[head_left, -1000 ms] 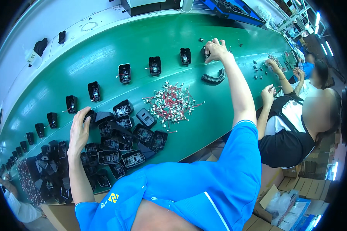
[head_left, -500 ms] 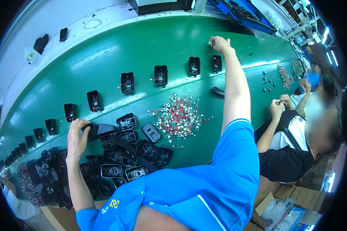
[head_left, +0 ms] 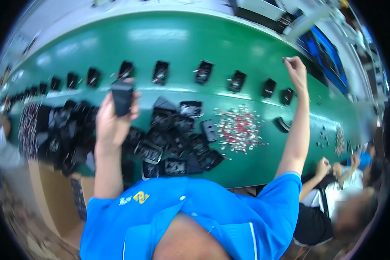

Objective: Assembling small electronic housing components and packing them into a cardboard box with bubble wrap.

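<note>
My left hand [head_left: 110,119] is raised above the table, fingers wrapped round a black plastic housing [head_left: 122,97] with its smooth side showing. At the far right my right hand [head_left: 297,71] is closed in a pinch, a small dark part [head_left: 284,59] at its fingertips, too small to name. A row of black housings [head_left: 237,81], several with wires inside, stretches across the table's far half. Below my left hand's level lies a heap of black housings [head_left: 174,134]. Beside that heap are a grey rectangular case [head_left: 209,131] and a pile of red-and-white wire connectors [head_left: 240,130].
The green table [head_left: 199,39] curves across the view. A curved black piece [head_left: 283,125] lies near my right forearm. A blue tray [head_left: 327,52] stands at the back right. Co-workers sit at the right, one person's hand [head_left: 323,167] over the table edge. A cardboard box [head_left: 52,195] stands lower left.
My left hand has lifted a black housing up from the heap. My right hand remains stretched out at the far right, still pinched. The whole view has turned, with some blur.
</note>
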Action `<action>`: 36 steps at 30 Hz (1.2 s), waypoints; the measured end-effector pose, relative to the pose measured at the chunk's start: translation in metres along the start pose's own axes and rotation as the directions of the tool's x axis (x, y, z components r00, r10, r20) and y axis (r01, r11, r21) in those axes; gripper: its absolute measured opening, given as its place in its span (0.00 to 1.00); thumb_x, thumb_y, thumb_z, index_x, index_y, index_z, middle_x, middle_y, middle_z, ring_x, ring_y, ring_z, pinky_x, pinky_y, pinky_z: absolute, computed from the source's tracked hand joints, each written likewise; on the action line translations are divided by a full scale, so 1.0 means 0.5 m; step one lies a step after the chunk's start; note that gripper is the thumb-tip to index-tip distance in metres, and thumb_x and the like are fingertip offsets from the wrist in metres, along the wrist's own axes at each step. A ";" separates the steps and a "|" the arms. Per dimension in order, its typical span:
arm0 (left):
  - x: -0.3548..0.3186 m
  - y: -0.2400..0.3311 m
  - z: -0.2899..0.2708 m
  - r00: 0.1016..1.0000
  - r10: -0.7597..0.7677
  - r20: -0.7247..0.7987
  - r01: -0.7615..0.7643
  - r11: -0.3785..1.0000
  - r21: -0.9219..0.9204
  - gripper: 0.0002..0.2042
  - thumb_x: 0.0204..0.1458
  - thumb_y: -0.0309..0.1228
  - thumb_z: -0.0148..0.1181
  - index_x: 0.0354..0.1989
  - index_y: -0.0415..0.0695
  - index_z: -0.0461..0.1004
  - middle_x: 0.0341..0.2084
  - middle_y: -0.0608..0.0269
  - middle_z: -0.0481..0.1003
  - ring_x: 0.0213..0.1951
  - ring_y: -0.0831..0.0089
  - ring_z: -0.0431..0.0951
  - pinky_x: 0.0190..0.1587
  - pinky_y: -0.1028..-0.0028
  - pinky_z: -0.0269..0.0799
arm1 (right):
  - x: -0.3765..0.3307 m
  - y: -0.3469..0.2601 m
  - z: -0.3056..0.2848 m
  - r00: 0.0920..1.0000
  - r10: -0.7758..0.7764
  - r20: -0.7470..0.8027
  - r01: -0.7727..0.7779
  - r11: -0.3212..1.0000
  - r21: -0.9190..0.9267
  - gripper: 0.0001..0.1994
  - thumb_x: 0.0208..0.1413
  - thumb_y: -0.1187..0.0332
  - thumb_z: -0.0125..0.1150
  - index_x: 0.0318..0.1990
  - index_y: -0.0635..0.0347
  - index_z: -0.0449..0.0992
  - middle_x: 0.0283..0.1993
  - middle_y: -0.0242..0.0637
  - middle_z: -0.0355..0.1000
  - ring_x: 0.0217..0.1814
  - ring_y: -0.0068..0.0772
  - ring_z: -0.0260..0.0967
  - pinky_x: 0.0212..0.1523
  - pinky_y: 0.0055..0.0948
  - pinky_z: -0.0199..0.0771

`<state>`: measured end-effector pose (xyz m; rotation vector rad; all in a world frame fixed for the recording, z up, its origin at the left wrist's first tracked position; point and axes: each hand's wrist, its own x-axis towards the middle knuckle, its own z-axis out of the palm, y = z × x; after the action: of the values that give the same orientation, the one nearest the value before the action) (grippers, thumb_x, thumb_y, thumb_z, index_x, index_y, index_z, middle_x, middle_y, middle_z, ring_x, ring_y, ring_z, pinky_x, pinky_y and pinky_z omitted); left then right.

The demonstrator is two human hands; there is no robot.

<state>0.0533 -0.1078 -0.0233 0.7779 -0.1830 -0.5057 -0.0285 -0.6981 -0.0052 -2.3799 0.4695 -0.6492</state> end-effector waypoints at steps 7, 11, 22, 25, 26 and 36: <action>-0.033 -0.044 0.073 0.969 -0.103 0.226 0.185 0.906 -0.381 0.22 0.70 0.37 0.35 0.70 0.48 0.54 0.51 0.46 0.71 0.40 0.68 0.77 0.40 0.73 0.76 | -0.273 -0.482 0.156 0.844 -0.534 -0.052 0.525 0.801 0.288 0.12 0.47 0.78 0.69 0.39 0.53 0.77 0.44 0.30 0.79 0.47 0.26 0.73 0.56 0.29 0.68; -0.066 -0.035 0.142 0.982 -0.132 0.134 0.176 0.896 -0.409 0.22 0.70 0.36 0.33 0.71 0.50 0.52 0.54 0.46 0.69 0.46 0.67 0.76 0.45 0.72 0.76 | -0.387 -0.630 0.220 0.731 -0.680 -0.060 0.675 0.708 0.208 0.14 0.41 0.77 0.69 0.35 0.46 0.78 0.43 0.20 0.80 0.53 0.24 0.73 0.68 0.42 0.50; -0.127 -0.011 0.119 0.953 -0.050 0.298 0.156 0.926 -0.343 0.23 0.70 0.34 0.37 0.72 0.51 0.49 0.58 0.50 0.66 0.53 0.69 0.72 0.50 0.71 0.74 | -0.477 -0.692 0.287 0.818 -0.575 -0.004 0.575 0.818 0.004 0.09 0.45 0.73 0.69 0.33 0.45 0.78 0.39 0.14 0.80 0.61 0.27 0.65 0.69 0.49 0.38; -0.137 -0.011 0.108 0.961 -0.057 0.271 0.131 0.956 -0.264 0.24 0.69 0.32 0.40 0.73 0.50 0.48 0.59 0.51 0.65 0.53 0.69 0.72 0.52 0.72 0.72 | -0.488 -0.693 0.291 0.835 -0.551 0.010 0.550 0.835 0.015 0.09 0.44 0.73 0.69 0.32 0.46 0.78 0.44 0.17 0.78 0.62 0.29 0.63 0.68 0.48 0.40; -0.140 -0.012 0.104 0.965 -0.061 0.255 0.120 0.967 -0.222 0.25 0.68 0.31 0.42 0.73 0.49 0.48 0.59 0.51 0.65 0.54 0.69 0.71 0.53 0.72 0.71 | -0.491 -0.692 0.293 0.843 -0.537 0.018 0.537 0.843 0.023 0.09 0.44 0.73 0.69 0.32 0.46 0.78 0.46 0.19 0.78 0.62 0.31 0.62 0.67 0.48 0.41; -0.161 -0.027 0.133 0.986 0.002 0.168 -0.045 0.967 0.252 0.31 0.58 0.19 0.57 0.70 0.42 0.54 0.58 0.51 0.66 0.57 0.68 0.70 0.60 0.72 0.66 | -0.509 -0.658 0.300 0.857 -0.470 -0.210 0.477 0.879 -0.017 0.08 0.34 0.71 0.69 0.26 0.52 0.77 0.63 0.35 0.64 0.62 0.42 0.56 0.63 0.47 0.45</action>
<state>-0.0437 -0.1172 0.0159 0.9835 -0.4191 -0.5308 -0.0981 -0.2620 0.0196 -2.4155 -0.0612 -1.1249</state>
